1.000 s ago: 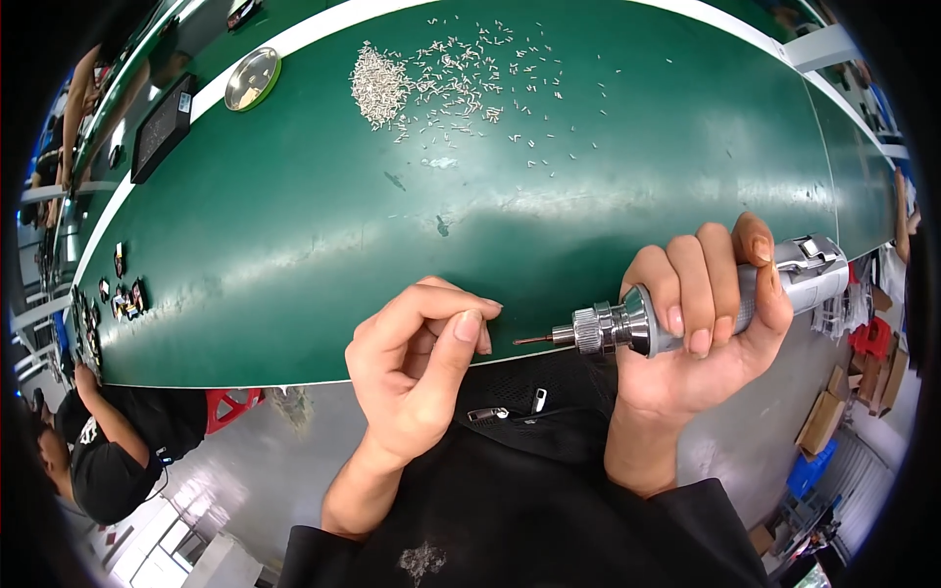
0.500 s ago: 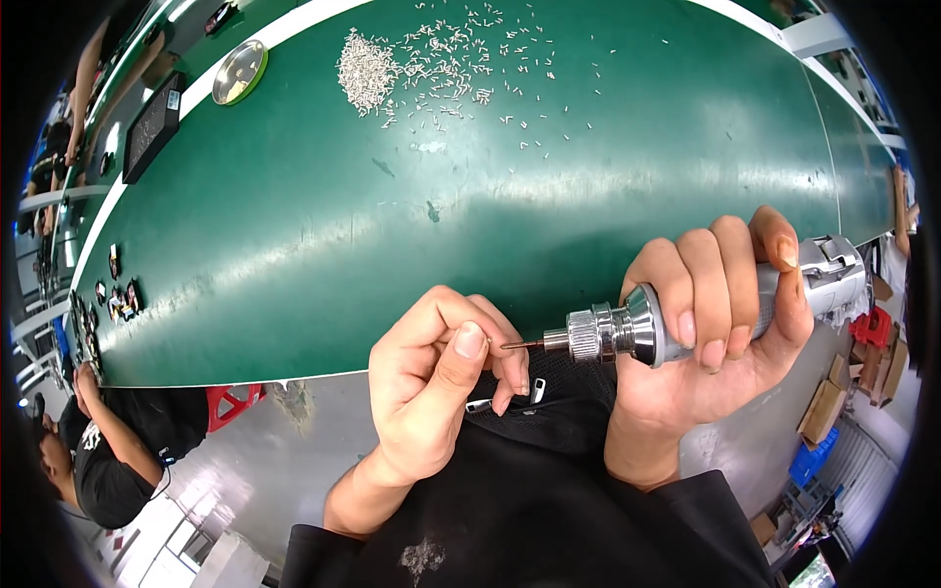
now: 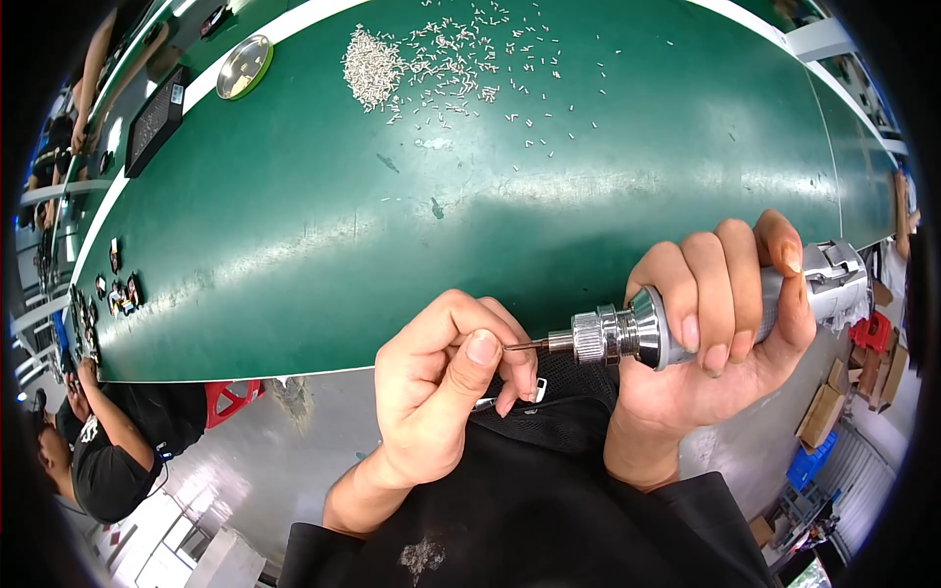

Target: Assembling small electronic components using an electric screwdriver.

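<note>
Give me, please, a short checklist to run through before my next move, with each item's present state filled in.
1. Rotary tool held: ok, the right hand wraps around its body.
2. Bit fitted: ok as far as visible, it juts from the knurled collar; its tightness cannot be told.
3. Bit tip apart from the left hand: not ok, it reaches the pinched fingers.
4. Small part in that pinch: cannot tell, the fingertips would hide it.
5. Tool stopped: cannot tell from stills.
6. Pile of small metal pins apart from both hands: ok, on the far side of the green table.
</note>
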{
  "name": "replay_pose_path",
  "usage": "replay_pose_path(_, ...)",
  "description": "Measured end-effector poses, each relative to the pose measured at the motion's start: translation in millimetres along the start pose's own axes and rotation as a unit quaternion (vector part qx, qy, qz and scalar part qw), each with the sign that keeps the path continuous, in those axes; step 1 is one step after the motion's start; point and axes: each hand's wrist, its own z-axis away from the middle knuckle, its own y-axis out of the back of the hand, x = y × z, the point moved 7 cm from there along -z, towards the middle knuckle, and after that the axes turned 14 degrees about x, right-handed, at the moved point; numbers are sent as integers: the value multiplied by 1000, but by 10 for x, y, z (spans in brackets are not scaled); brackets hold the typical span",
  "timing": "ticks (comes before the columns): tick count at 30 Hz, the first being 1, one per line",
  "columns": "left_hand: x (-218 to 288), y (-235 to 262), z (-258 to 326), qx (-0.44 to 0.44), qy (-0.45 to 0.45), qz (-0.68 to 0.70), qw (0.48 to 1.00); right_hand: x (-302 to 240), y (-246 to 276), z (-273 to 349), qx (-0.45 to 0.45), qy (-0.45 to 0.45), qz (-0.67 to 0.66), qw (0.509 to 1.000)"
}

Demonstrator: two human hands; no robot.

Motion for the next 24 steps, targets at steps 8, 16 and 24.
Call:
replay_pose_path(8,111,7,10,29,-153,-209,966,-6,-30,5,-28,17,26,999)
replay_pose_path(16,47,-22,0,26,-73,-186,980,-23,26,-3,-14,21,33,999)
replay_pose_path(24,83,37,-64,53,-69,-157,984,11,72,-79,18,14,10,1000)
